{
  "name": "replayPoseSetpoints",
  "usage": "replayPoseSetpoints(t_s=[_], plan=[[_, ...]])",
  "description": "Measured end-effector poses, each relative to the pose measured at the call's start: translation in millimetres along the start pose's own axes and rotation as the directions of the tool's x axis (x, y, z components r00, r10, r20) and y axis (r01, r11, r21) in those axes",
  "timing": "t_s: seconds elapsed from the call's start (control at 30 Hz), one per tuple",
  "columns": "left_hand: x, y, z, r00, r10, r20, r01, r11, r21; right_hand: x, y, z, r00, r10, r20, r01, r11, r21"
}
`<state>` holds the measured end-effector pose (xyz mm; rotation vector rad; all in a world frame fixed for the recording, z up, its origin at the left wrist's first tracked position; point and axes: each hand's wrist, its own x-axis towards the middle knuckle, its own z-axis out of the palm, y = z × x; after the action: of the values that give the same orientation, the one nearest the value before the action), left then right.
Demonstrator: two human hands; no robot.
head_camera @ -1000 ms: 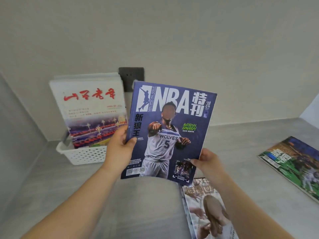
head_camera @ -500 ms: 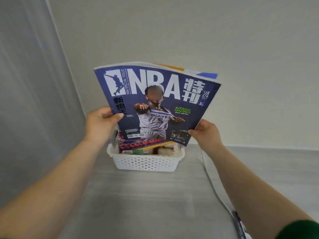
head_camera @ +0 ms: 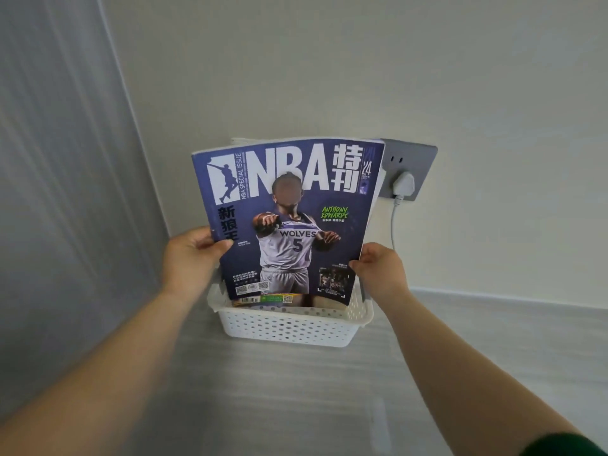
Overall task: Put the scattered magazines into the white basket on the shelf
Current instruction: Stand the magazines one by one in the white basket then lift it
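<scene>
A blue NBA magazine (head_camera: 289, 222) stands upright with its bottom edge down inside the white perforated basket (head_camera: 289, 327) on the grey shelf. My left hand (head_camera: 192, 255) grips its left edge, thumb on the cover. My right hand (head_camera: 378, 268) pinches its lower right corner. Other magazines (head_camera: 263, 299) stand behind it in the basket, mostly hidden; only their lower edges and a white top edge show.
A grey wall socket (head_camera: 411, 166) with a white plug and cable (head_camera: 393, 225) sits just right of the magazine's top. A grey side panel (head_camera: 65, 192) closes the shelf on the left. The grey shelf surface (head_camera: 493, 340) spreads in front and to the right.
The magazine has moved from above the shelf over to the basket and dropped down, so its bottom edge now sits inside it. Both hands kept hold. My view has turned left.
</scene>
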<state>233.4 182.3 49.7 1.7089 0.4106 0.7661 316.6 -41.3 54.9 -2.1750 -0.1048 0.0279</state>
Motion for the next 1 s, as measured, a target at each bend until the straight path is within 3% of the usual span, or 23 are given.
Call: replayPoseSetpoints(t_s=[0.23,0.4,0.47,0.57,0.73,1.0], plan=[[-3.1,-20.3,17.9,0.998,-0.056,-0.039,0.058,0.997,0.056,0.9,24.3,8.2,0.998,0.058,0.028,-0.055,0.993,-0.107],[-2.4,-18.6,25.0,0.990,-0.073,-0.123,0.083,0.993,0.083,3.5,28.6,9.6,0.996,0.082,0.024,-0.081,0.995,-0.053],[0.7,-17.7,25.3,0.986,-0.052,-0.161,0.072,0.990,0.120,5.5,26.9,10.7,0.998,0.066,-0.002,-0.066,0.996,0.058],[6.5,-15.3,27.0,0.995,-0.074,-0.069,0.081,0.991,0.106,10.0,20.0,12.3,0.999,0.040,-0.008,-0.037,0.969,0.246],[17.4,-6.5,32.1,0.975,-0.146,0.169,0.159,0.985,-0.062,17.7,4.9,17.0,0.991,-0.003,0.135,-0.061,0.879,0.473],[21.8,-9.1,34.7,0.965,-0.177,0.194,0.213,0.960,-0.182,24.1,-4.5,22.5,0.989,-0.036,0.141,-0.038,0.871,0.490]])
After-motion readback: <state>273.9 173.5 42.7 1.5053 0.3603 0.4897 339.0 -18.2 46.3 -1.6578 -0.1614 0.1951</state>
